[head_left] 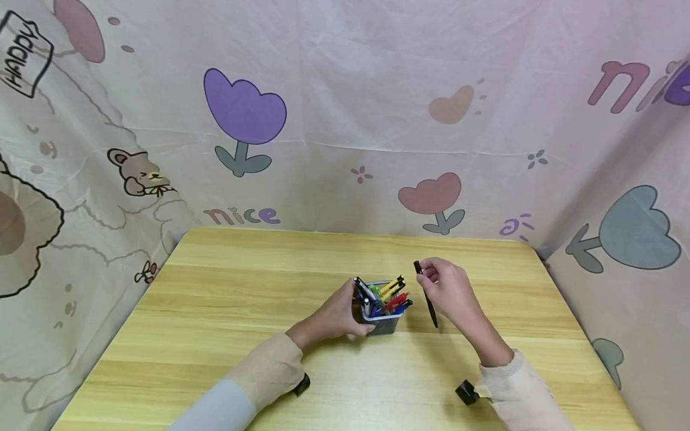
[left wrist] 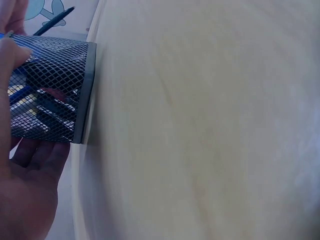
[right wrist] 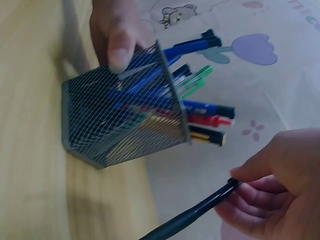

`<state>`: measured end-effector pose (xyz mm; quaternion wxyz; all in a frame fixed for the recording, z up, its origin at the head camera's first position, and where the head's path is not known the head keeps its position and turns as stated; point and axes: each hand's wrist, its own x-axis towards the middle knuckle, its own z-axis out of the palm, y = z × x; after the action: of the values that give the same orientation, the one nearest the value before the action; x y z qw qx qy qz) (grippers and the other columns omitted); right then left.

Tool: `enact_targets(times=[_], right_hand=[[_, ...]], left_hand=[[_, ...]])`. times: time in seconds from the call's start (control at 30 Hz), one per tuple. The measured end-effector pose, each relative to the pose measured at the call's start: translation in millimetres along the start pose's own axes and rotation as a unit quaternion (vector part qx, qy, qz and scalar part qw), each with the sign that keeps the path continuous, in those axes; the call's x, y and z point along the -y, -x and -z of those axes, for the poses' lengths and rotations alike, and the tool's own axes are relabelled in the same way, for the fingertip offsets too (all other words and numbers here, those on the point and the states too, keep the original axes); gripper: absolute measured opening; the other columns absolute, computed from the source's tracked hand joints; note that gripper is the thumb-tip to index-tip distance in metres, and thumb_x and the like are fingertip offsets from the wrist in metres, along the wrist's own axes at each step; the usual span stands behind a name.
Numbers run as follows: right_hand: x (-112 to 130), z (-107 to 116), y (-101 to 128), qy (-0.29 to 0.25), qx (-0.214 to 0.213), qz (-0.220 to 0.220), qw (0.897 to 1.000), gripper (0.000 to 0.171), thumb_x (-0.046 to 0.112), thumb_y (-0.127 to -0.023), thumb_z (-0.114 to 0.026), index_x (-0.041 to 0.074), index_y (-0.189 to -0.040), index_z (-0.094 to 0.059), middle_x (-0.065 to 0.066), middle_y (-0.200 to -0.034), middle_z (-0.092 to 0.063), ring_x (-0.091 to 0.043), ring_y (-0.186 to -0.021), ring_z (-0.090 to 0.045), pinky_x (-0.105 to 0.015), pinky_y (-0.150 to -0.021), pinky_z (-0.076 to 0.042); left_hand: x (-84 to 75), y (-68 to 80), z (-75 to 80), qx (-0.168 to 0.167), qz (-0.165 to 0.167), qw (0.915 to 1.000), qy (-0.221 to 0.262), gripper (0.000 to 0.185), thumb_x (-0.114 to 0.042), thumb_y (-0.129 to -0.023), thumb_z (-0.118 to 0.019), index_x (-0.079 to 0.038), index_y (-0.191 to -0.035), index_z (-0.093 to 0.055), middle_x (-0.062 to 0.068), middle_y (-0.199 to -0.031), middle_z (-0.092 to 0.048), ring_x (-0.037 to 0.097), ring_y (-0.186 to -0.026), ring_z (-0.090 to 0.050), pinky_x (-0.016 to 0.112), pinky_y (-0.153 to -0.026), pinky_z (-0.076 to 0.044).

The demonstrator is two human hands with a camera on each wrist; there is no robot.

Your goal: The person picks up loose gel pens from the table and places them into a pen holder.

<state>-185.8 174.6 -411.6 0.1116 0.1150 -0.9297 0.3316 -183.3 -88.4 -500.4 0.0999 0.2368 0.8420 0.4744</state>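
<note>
A square mesh pen holder (head_left: 384,325) packed with several pens stands near the middle of the table. My left hand (head_left: 339,310) grips it from the left, thumb along the near side and fingers round the far side. Blue, green, red and yellow-black pens stick out of its top; a red pen (right wrist: 212,120) and a green pen (right wrist: 200,77) show clearly in the right wrist view. To the right of the holder, my right hand (head_left: 446,286) pinches a black pen (head_left: 429,302) near its upper end. The pen slants downward, apart from the holder.
The wooden table (head_left: 226,287) reaches back to a patterned cloth (head_left: 334,108) that hangs behind it and at both sides. A small black block (head_left: 466,392) sits by the right sleeve, and another black piece (head_left: 302,384) by the left sleeve.
</note>
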Motion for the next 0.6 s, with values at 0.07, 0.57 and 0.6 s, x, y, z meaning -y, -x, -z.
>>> enact_targets(times=[0.07, 0.57, 0.6], right_hand=[[4, 3, 0, -0.018, -0.026, 0.006, 0.999, 0.019, 0.004, -0.093, -0.072, -0.005, -0.110, -0.071, -0.015, -0.092, -0.073, -0.024, -0.083, -0.070, -0.033, -0.071, -0.062], [30, 26, 5, -0.145, -0.206, 0.150, 0.956, 0.020, -0.010, -0.085, -0.077, -0.009, -0.103, -0.068, -0.019, -0.092, -0.071, 0.006, -0.087, -0.063, -0.005, -0.079, -0.055], [32, 27, 5, -0.156, -0.210, 0.159, 0.952, 0.020, -0.011, -0.085, -0.076, -0.009, -0.103, -0.068, -0.019, -0.092, -0.071, 0.007, -0.089, -0.063, -0.006, -0.079, -0.055]], left_hand=[[0.4, 0.0, 0.3, 0.000, -0.001, 1.0000, 0.001, 0.076, -0.023, -0.073, -0.091, -0.013, -0.132, -0.043, 0.003, -0.123, -0.060, 0.014, -0.114, -0.063, 0.030, -0.104, -0.055], [2.4, -0.4, 0.0, 0.001, 0.004, 1.0000, -0.001, 0.077, -0.026, -0.073, -0.092, -0.014, -0.131, -0.043, 0.002, -0.123, -0.060, 0.013, -0.114, -0.063, 0.031, -0.104, -0.055], [2.5, -0.5, -0.2, 0.001, 0.004, 1.0000, -0.003, 0.077, -0.026, -0.073, -0.092, -0.014, -0.131, -0.043, 0.002, -0.123, -0.060, 0.013, -0.114, -0.062, 0.031, -0.104, -0.055]])
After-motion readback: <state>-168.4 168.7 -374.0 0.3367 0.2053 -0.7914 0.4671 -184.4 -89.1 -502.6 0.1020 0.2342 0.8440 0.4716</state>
